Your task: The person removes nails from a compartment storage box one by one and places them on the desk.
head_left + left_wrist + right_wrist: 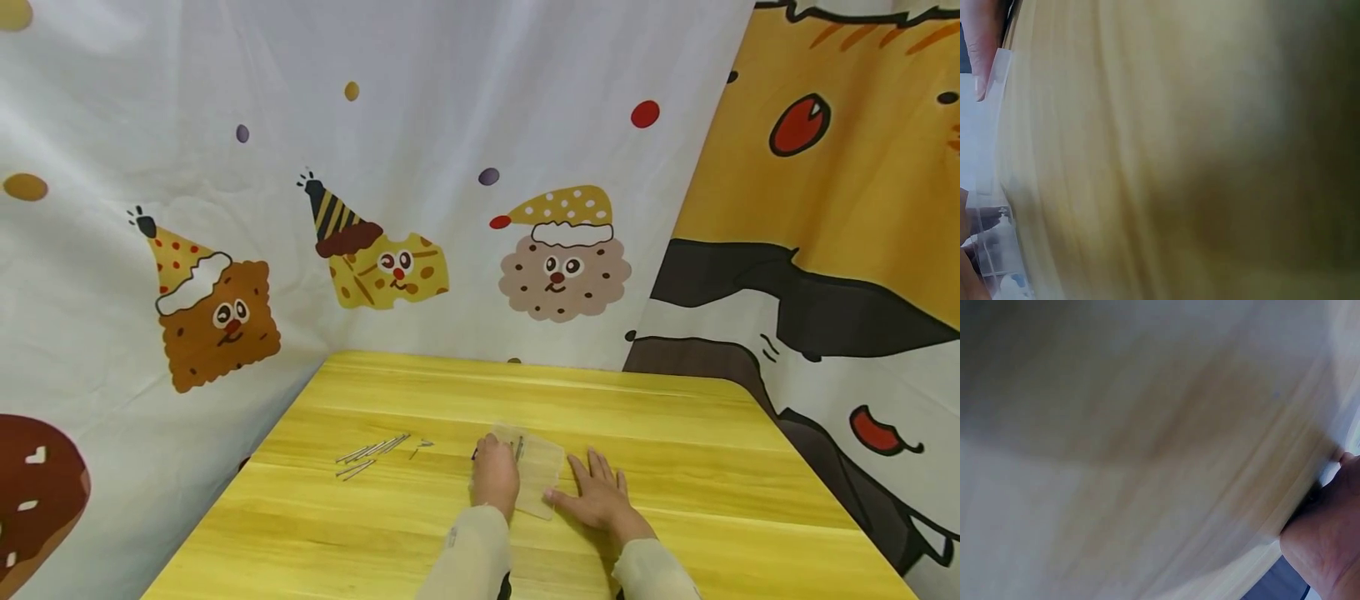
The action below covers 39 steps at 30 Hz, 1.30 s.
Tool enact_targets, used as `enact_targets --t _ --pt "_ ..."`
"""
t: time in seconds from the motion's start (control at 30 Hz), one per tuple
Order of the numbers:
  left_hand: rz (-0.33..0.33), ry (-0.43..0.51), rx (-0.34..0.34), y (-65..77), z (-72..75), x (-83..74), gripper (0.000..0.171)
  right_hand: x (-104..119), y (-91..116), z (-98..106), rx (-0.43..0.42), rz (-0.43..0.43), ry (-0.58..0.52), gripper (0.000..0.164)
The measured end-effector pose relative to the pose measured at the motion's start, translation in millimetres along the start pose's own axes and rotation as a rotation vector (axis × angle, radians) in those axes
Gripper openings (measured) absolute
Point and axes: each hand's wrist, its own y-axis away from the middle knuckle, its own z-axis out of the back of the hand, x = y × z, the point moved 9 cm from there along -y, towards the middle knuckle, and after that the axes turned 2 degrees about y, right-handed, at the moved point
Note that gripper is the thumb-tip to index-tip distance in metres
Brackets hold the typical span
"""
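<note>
A clear plastic box [538, 475] with compartments lies on the wooden table, a few thin metal pieces [519, 448] showing in it. My left hand [497, 471] is over the box's left side, fingers bent down into it; the fingertips are hidden in the head view. In the left wrist view, fingers show at the compartment wall [999, 250], with something blue and white low in the box. What they hold, if anything, cannot be made out. My right hand [600, 493] lies spread on the table, its thumb touching the box's right edge.
Several long nails or screws [372, 448] lie in a loose group left of the box. Next to them are a few smaller metal pieces [422, 446]. A printed cloth [450, 150] hangs behind the table's far edge.
</note>
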Motion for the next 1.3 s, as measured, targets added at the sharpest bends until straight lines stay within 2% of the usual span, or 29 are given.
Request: enact_targets --t 0.27,0.43,0.67,0.77,0.97,1.13,1.3 --pt "0.003 -0.058 0.036 -4.1 0.2 -3.1 0.009 2.0 -0.4 2.0 -0.001 0.006 -0.009 0.094" --pt "0.011 -0.039 0.035 -4.0 -1.0 -0.3 0.013 4.4 1.5 4.4 -0.004 0.003 -0.011 0.093" --pt "0.023 0.084 0.001 1.4 0.4 6.0 0.013 -1.2 0.3 -2.2 0.014 -0.007 -0.015 0.096" --pt "0.001 0.137 -0.022 0.7 2.1 6.8 0.015 -5.3 -3.7 -5.2 0.002 -0.001 -0.019 0.098" --pt "0.002 0.287 -0.033 0.5 9.5 9.3 0.017 -9.7 -7.6 -9.1 -0.004 0.006 -0.028 0.102" --pt "0.038 0.359 -0.103 -3.5 19.0 12.4 0.012 -9.8 -8.1 -8.1 0.001 0.006 -0.007 0.102" --pt "0.01 0.413 -0.163 -7.2 33.7 18.3 0.011 -5.9 -5.4 -5.6 -0.003 0.02 -0.041 0.101"
